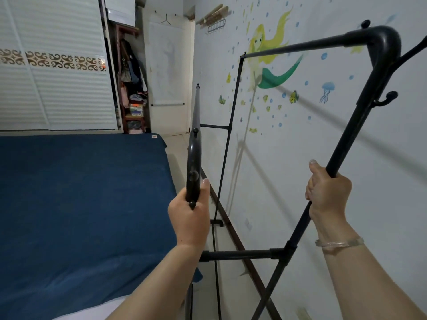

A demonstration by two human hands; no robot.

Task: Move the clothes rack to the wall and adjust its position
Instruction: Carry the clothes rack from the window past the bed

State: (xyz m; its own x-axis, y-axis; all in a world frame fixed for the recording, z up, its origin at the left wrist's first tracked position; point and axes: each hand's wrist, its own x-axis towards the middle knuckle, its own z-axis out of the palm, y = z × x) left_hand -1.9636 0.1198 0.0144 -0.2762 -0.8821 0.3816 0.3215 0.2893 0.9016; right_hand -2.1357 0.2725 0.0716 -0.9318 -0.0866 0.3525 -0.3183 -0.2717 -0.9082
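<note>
A black metal clothes rack [298, 46] with two top rails stands in the narrow gap between the bed and the painted wall [323, 139], with no clothes on it. My left hand [191, 211] grips the near end of its left rail. My right hand [328, 192] is closed around the near right upright, below the corner bend. The far end frame [227, 144] stands by the wall, and its shadow falls on the wall. The rack's feet are mostly out of view.
A bed with a blue cover [80, 204] fills the left side, close to the rack. A wooden skirting strip [231, 227] runs along the wall's base. Further back are a white sliding wardrobe [57, 65], a cluttered shelf [132, 88] and a door [167, 77].
</note>
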